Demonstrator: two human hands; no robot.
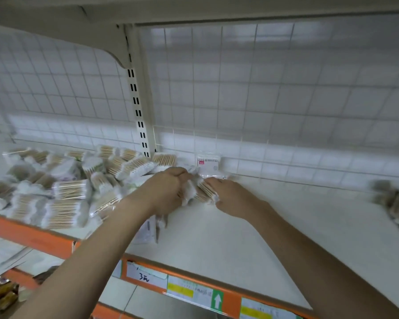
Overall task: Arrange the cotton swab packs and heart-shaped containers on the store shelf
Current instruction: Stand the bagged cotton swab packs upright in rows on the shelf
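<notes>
Swab pile (55, 189) on shelf (251, 226) at 9 o'clock; box (208, 162) at 12, by grid (263, 100); packs (396, 203) at 3.

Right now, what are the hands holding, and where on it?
Both hold cotton swab packs above the shelf. Left hand grips the left cotton-tip end; right hand holds the right end. The blur hides how many packs.

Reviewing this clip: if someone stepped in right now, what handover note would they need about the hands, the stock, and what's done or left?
Left hand and right hand: both grip swab packs at mid-shelf, near the back grid.
Loose pile of packs: heaped on the left of the shelf, unsorted.
One white pack stands against the back grid; a blurred heap lies at the far right.
Done: little is in place so far.
Left: line up the pile. No heart-shaped containers are recognisable.
</notes>
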